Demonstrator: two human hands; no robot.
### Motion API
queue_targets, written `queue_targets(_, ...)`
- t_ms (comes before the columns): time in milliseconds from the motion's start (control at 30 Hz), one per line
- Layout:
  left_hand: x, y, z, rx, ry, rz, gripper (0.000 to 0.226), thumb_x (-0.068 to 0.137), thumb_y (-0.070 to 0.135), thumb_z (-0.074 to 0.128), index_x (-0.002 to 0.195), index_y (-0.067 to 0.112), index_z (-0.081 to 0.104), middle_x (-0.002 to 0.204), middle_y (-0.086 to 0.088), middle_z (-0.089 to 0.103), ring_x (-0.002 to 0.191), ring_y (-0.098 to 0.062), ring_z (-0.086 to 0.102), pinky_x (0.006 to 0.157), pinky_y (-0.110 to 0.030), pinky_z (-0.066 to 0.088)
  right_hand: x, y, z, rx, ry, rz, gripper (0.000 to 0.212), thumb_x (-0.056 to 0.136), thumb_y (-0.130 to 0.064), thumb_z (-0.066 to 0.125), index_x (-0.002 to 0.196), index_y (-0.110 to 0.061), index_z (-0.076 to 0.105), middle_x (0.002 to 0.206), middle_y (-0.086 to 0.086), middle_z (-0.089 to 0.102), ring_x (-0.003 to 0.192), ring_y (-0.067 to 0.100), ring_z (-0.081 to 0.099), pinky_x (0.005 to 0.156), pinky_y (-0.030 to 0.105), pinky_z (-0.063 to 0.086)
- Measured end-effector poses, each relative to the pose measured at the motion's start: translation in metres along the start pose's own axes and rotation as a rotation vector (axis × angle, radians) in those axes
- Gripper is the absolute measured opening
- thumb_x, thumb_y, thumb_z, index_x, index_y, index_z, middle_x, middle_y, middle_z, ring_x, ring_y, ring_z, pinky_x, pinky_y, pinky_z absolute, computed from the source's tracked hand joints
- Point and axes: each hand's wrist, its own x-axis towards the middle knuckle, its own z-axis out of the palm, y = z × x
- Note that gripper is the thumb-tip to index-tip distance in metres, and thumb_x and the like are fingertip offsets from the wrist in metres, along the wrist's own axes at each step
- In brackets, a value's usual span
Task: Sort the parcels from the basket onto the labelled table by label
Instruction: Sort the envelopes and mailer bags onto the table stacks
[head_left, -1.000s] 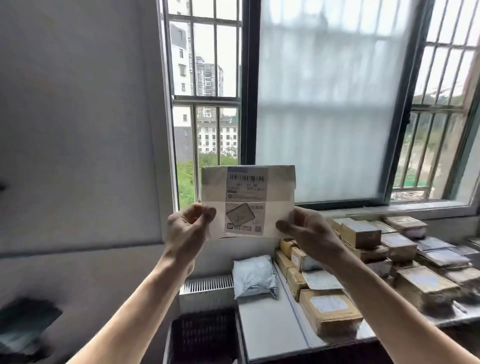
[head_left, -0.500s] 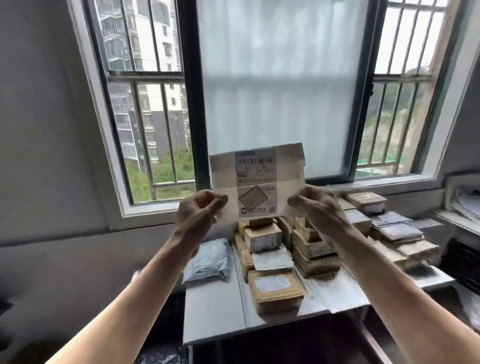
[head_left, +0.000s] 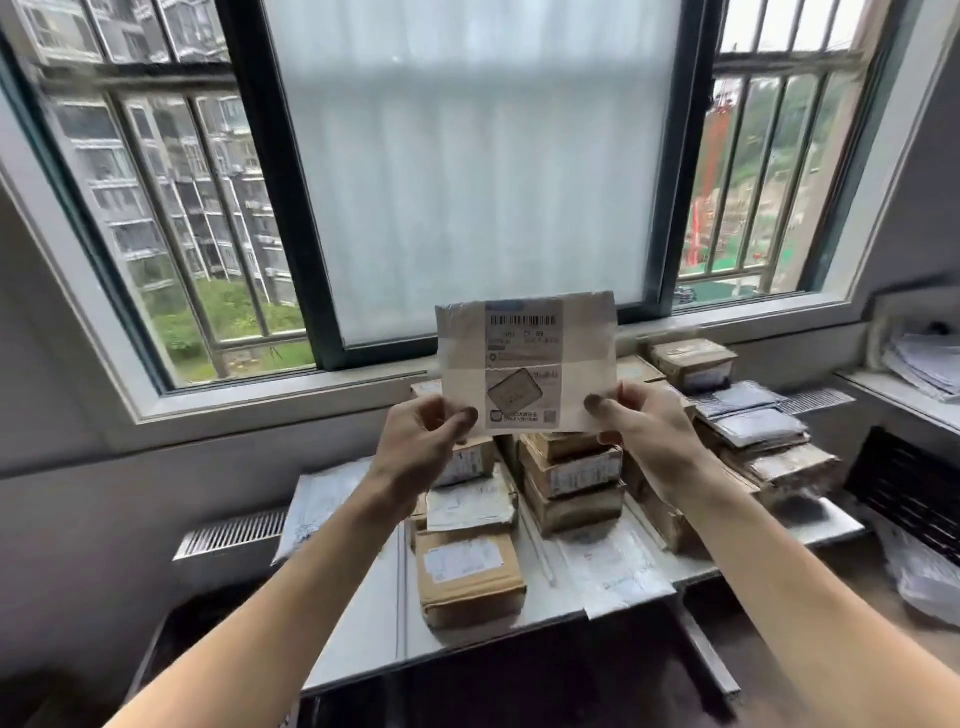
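A flat brown parcel (head_left: 524, 358) with a barcode label is held upright in the air above the table, its label facing me. My left hand (head_left: 423, 441) pinches its lower left corner and my right hand (head_left: 647, 426) pinches its lower right corner. Below them stands the grey table (head_left: 358, 639), with stacks of brown cardboard parcels (head_left: 571, 478) along its middle and right. A larger brown box (head_left: 467, 577) sits near the front edge. The basket is not clearly in view.
A grey plastic mailer (head_left: 322, 499) lies at the table's back left. Flat grey mailers (head_left: 748, 415) are piled at the back right. A window (head_left: 467, 156) fills the wall behind. A radiator grille (head_left: 234, 530) runs at the left, and a dark crate (head_left: 909, 483) stands at the right.
My view has swung right and down, so the table now sits centred under the parcel. Both hands keep the same hold on the parcel's lower corners.
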Motion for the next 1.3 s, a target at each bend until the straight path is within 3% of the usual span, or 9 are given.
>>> queue_targets(200,0.072,-0.027,0.055,-0.040,-0.025,-0.016,0.014,0.097,0.008,0.068,0.098,-0.006,0.070,0.090,-0.019,0.073,0.069,-0.009,0.062,0.061,-0.017,0.049,0.059,0.020,-0.030,-0.012,0.153,0.055,0.015,0.097,-0.003,0.064,0.088,-0.011,0.072,0.079,0.000,0.079,0.075,0.015,0.075,0.062,0.024,0.058)
queue_targets(333,0.119,-0.040,0.087,-0.122,-0.023,-0.060,0.013,0.097,0.006,0.068,0.095,-0.007,0.070,0.089,-0.015,0.072,0.071,-0.012,0.061,0.063,-0.020,0.048,0.106,0.024,-0.045,-0.069,0.212,0.076,0.016,0.093,-0.002,0.066,0.082,-0.010,0.073,0.091,0.014,0.079,0.089,0.028,0.075,0.081,0.039,0.061)
queue_targets(433,0.148,-0.055,0.105,-0.186,-0.041,-0.109,0.011,0.097,0.004,0.069,0.087,0.006,0.073,0.089,-0.011,0.075,0.077,-0.016,0.065,0.073,-0.030,0.052,0.135,0.037,-0.054,-0.085,0.240,0.114,0.019,0.094,0.001,0.064,0.081,-0.010,0.072,0.087,0.010,0.079,0.082,0.024,0.074,0.072,0.032,0.060)
queue_targets(567,0.168,-0.080,0.133,-0.201,-0.051,-0.162,0.013,0.095,0.001,0.069,0.087,0.010,0.075,0.080,0.000,0.077,0.067,-0.006,0.068,0.066,-0.019,0.051,0.162,0.070,-0.073,-0.144,0.251,0.169,0.017,0.091,-0.005,0.068,0.075,-0.011,0.073,0.093,0.016,0.077,0.083,0.026,0.072,0.081,0.043,0.059)
queue_targets(667,0.175,-0.101,0.158,-0.134,-0.036,-0.189,0.011,0.094,0.002,0.071,0.083,0.005,0.074,0.071,0.003,0.073,0.062,-0.007,0.062,0.063,-0.022,0.048,0.175,0.099,-0.093,-0.169,0.247,0.233,0.023,0.089,-0.007,0.069,0.066,-0.012,0.070,0.081,0.015,0.075,0.077,0.026,0.069,0.080,0.046,0.058)
queue_targets(800,0.166,-0.136,0.191,0.025,0.030,-0.215,0.019,0.089,0.009,0.078,0.074,0.002,0.069,0.068,-0.003,0.066,0.065,-0.015,0.056,0.066,-0.034,0.043,0.180,0.145,-0.122,-0.204,0.171,0.312,0.032,0.089,-0.009,0.071,0.059,-0.012,0.059,0.060,-0.001,0.065,0.063,0.016,0.062,0.065,0.033,0.051)
queue_targets(933,0.119,-0.158,0.227,0.069,0.001,-0.339,0.016,0.096,0.014,0.072,0.082,0.007,0.072,0.067,0.002,0.065,0.063,-0.013,0.057,0.063,-0.032,0.045,0.162,0.187,-0.156,-0.214,0.043,0.336,0.018,0.089,-0.012,0.070,0.073,-0.007,0.065,0.073,0.022,0.069,0.070,0.030,0.067,0.065,0.039,0.053)
queue_targets(1067,0.067,-0.192,0.253,0.113,0.026,-0.529,0.012,0.096,0.018,0.073,0.085,0.013,0.075,0.067,0.004,0.068,0.066,-0.013,0.058,0.058,-0.026,0.047,0.131,0.233,-0.184,-0.317,-0.178,0.428,0.028,0.092,-0.009,0.064,0.065,-0.014,0.057,0.057,-0.008,0.059,0.055,0.007,0.055,0.049,0.019,0.043)
queue_targets(1300,0.017,-0.247,0.276,0.123,0.100,-0.839,0.009,0.096,0.018,0.072,0.098,0.011,0.078,0.071,0.004,0.068,0.059,-0.010,0.050,0.053,-0.024,0.040,0.105,0.308,-0.189,-0.360,-0.406,0.710,0.013,0.092,-0.008,0.054,0.082,-0.011,0.061,0.068,0.004,0.060,0.055,0.019,0.064,0.047,0.028,0.045)
